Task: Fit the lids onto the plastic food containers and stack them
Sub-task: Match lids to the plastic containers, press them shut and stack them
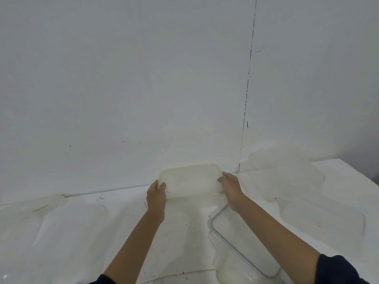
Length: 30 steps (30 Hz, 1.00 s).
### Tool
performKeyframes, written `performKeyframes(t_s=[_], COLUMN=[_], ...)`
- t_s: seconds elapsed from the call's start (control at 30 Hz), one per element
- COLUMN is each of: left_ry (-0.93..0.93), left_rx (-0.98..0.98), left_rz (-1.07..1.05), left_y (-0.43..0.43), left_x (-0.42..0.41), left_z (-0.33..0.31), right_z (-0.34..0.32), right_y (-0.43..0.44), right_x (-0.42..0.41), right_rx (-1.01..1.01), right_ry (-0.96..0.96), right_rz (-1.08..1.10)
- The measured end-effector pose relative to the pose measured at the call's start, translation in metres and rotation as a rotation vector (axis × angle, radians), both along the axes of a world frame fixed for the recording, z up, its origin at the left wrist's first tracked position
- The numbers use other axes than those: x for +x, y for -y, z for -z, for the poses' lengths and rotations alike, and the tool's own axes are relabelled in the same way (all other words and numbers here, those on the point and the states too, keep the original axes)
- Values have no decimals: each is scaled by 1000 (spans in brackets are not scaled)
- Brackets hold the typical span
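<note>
**LID HELD AT BOTH SHORT ENDS**

Your two hands are apart, each clamped on one short end of the lid (189,181). The left hand (156,195) pinches the left end, with the thumb on top of the rim. The right hand (230,187) curls its fingers round the right end. The lid spans the gap between them, at the far side of the table (180,242), close to the wall (143,78). You cannot tell whether its near edge touches anything below.

The lid is a rounded rectangle of cloudy, yellowish plastic with a raised rim.

The open container (252,249) lies on the table under your right forearm, nearer to you than the lid and apart from it. It is clear, rectangular and round-cornered, with a thick rim, and sits at a slant to the table edge.

Pale translucent containers (287,177) stand further right, with more (30,208) at far left; their outlines are too faint to count.

The table surface is white, with small dark specks.
</note>
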State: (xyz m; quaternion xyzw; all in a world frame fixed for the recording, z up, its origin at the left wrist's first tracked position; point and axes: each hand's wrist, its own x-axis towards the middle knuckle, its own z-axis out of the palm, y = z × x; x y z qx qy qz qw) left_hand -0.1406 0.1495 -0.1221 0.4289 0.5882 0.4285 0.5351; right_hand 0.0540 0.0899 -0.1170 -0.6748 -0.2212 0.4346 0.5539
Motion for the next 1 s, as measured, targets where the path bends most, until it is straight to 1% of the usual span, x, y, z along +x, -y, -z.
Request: performKeyframes(t_s=[0.1,0.17,0.23,0.27,0.33,0.4,0.47,0.53,0.6,0.7,0.77,0.83,0.9,1.0], left_ry=[-5,-21,-71,-110,-185,-191,-133,-46,6,27,32,18,9,-25], left_rx=[-14,-27,10,60,227,397,465,436,377,291,246,181,91,-11], left_rz=[45,51,12,-10,-25,42,162,276,352,420,449,483,519,576], left_y=[5,10,17,22,32,42,53,64,72,83,90,97,105,117], left_x=[-4,-6,-5,-4,3,17,37,62,90,137,165,191,213,240], left_z=[-10,-17,-22,-25,-34,-47,-64,-81,-91,-96,-95,-94,-94,-96], right_z=[-3,-10,-21,-29,-46,-64,-79,-90,-97,-101,-99,-95,-89,-79], right_y=[4,11,23,30,45,61,76,93,108,126,131,133,132,128], right_x=[0,-1,-3,-3,0,10,25,46,70,109,131,153,168,179], right_rx=[-8,-18,-4,7,43,103,172,229,242,232,186,99,28,-83], right_ry=[27,120,247,304,421,512,583,623,604,575,560,503,404,360], right_rz=[-25,-60,-108,-129,-157,-143,-78,20,139,358,446,435,357,237])
